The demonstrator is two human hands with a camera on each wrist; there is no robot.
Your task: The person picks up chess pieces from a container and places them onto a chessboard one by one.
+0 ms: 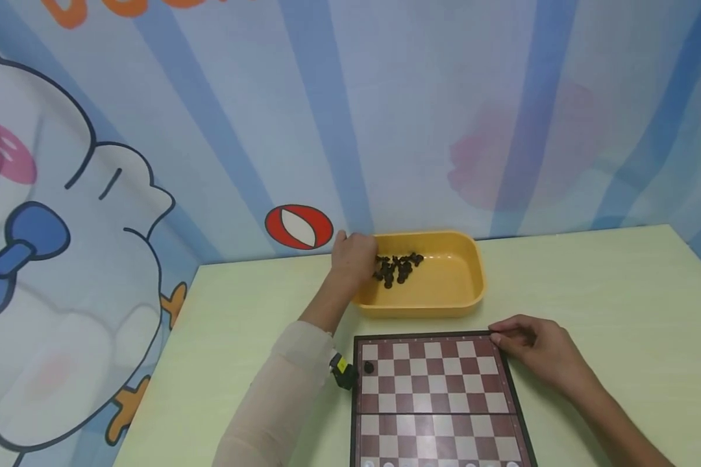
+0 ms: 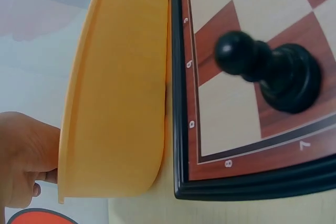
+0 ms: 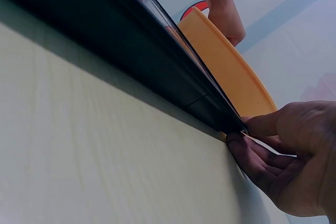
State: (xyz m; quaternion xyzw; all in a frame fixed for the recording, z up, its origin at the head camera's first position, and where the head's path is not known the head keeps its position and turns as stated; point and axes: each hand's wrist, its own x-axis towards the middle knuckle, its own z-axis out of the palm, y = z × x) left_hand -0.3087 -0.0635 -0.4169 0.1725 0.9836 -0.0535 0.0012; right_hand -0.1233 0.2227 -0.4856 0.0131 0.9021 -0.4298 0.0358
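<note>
My left hand (image 1: 355, 256) reaches over the left end of a yellow tray (image 1: 420, 311), its fingertips hidden inside by the black chess pieces (image 1: 396, 267); whether it holds one cannot be seen. In the left wrist view that hand (image 2: 26, 156) shows partly behind the tray wall (image 2: 118, 87). At the far right corner of the chessboard (image 1: 420, 383), my right hand (image 1: 540, 350) pinches the edge between thumb and fingers, as the right wrist view shows (image 3: 294, 150). A black pawn (image 2: 270, 69) stands upright on the board near its far left corner.
White pieces (image 1: 471, 464) line the near part of the board, cut off by the frame's bottom. The tray stands just behind the board on a pale yellow table (image 1: 607, 292). A printed cloth backdrop (image 1: 420, 130) rises behind the table.
</note>
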